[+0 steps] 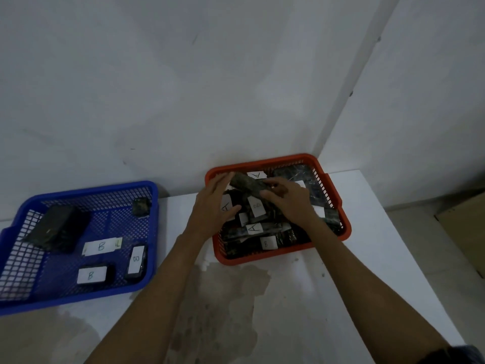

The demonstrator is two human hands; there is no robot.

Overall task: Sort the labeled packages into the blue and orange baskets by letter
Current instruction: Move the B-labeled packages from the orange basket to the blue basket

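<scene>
Packages lie heaped in the orange basket (338, 206) at the desk's (380, 271) far right corner, some labeled A, some B. Both hands are over the heap. The right hand (290, 203) closes its fingers (271, 194) on the near end of one long dark package (248, 185), lifted above the pile; its long axis runs from that grip away and leftward, toward the left hand (212, 206). The left hand's fingers are spread open, their tips just beside the package's far end, whether touching I cannot tell. Its label is hidden. The blue basket (147, 258) sits well apart at the left edge, holding only B packages (91, 275), so the left hand is nearer if this one proves a B.
</scene>
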